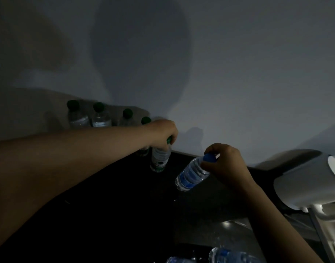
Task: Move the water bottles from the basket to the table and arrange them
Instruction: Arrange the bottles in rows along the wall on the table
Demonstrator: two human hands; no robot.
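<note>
1. Light is dim. A dark table (115,205) stands against a grey wall (238,73).
2. The left hand (162,132) reaches across to the back of the table. Its fingers are curled down over the top of a green bottle (160,158), holding it by the cap and neck, and only a sliver of green cap shows under the fingers.
3. The green bottle stands nearly upright, close to the wall. Its base is at the table surface, but I cannot tell whether it is resting there.
4. The right hand (225,164) pinches a blue bottle (193,172) at its blue cap, with thumb and fingers curled round the cap.
5. The blue bottle is tilted, cap up to the right and base down to the left. It is off the table, just right of the green bottle and not touching it.
6. A row of bottles (100,120) stands along the wall to the left. Four green caps show. The rightmost is mostly hidden behind the left forearm, just beside the held green bottle.
7. Two more bottles (229,255) with blue labels lie at the bottom edge, cut off by the frame. What holds them is too dark to tell.
8. A white object (305,183), curved, sits at the right edge of the view. I cannot tell what it is.
</note>
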